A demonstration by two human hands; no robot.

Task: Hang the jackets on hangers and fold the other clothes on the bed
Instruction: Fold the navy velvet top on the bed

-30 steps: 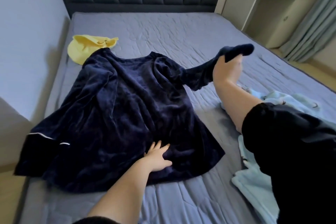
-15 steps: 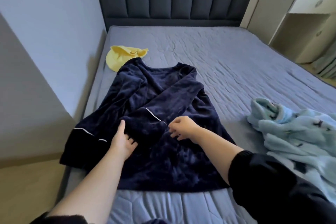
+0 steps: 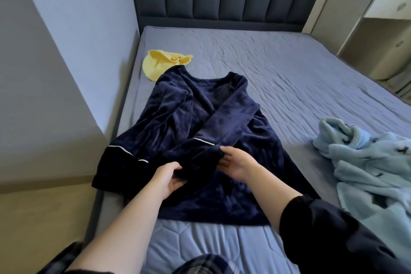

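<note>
Holding the cuff (image 3: 198, 153) of the dark navy velvet long-sleeved top (image 3: 222, 122) in the head view, the left hand (image 3: 169, 176) and the right hand (image 3: 238, 164) curl their fingers round it, probably to lay this sleeve across the body. The top lies flat on the grey-blue quilted bed (image 3: 289, 69), near its left edge.

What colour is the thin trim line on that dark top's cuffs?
It's white piping on the navy top; head view shows it.
</note>
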